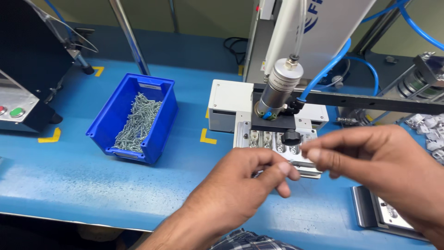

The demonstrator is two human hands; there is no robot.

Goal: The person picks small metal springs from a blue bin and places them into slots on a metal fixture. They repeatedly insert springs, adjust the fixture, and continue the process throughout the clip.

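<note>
My left hand is raised over the blue bench, fingers curled, thumb and forefinger pinched on a small thin metal piece. My right hand comes in from the right, its thumb and forefinger pinched at the other end of the same piece. Both hands hover just in front of a metal fixture plate with several slots holding small parts. A black knob sits on the fixture. Above it hangs a silver pneumatic cylinder on a black bracket.
A blue bin of silver screws stands at centre left. A black control box with red and green buttons is far left. A white machine base, blue air hoses, a metal tray and white plastic parts lie right.
</note>
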